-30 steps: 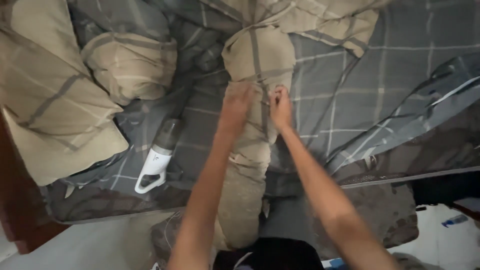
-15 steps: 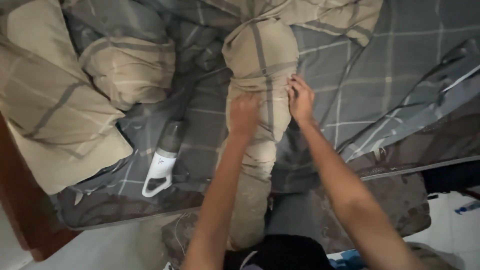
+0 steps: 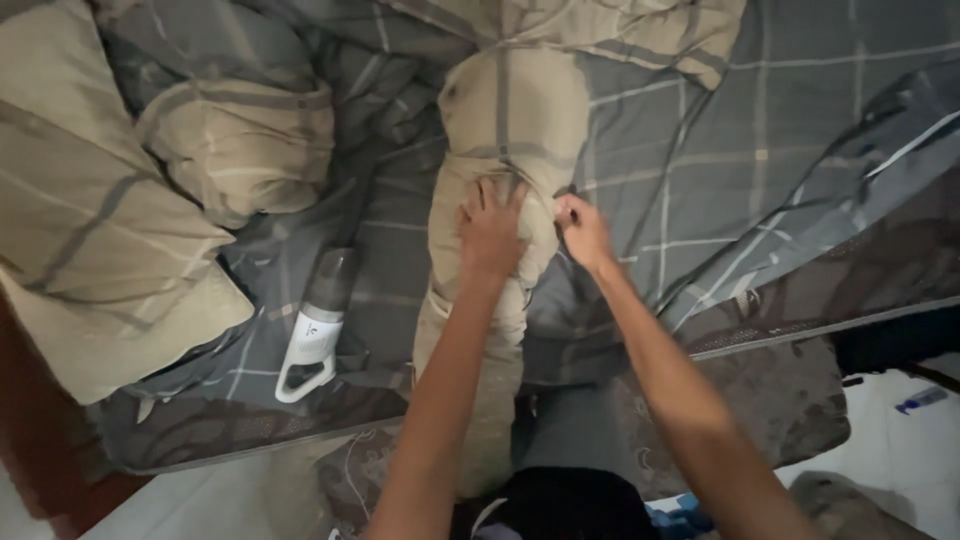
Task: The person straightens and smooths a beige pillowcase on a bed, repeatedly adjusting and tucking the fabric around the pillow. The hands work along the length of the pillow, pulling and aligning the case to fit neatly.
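Observation:
A long tan bolster pillow [image 3: 510,110] with grey stripes lies lengthwise on the bed and hangs over the near edge. My left hand [image 3: 490,235] presses flat on its cover, fingers spread. My right hand [image 3: 583,230] pinches the cover's fabric at the bolster's right side, fingers closed on the cloth. Both arms reach forward from the bottom of the view.
A grey checked sheet [image 3: 760,150] covers the mattress. Tan striped pillows [image 3: 110,220] lie at the left, another [image 3: 240,140] beside them. A white and grey handheld vacuum [image 3: 315,330] rests left of the bolster. The mattress edge [image 3: 800,330] and pale floor [image 3: 900,430] are at the right.
My right hand has moved left and down, from the bolster's upper right side to a pinch nearer my left hand. My left hand shifted slightly and spread flat.

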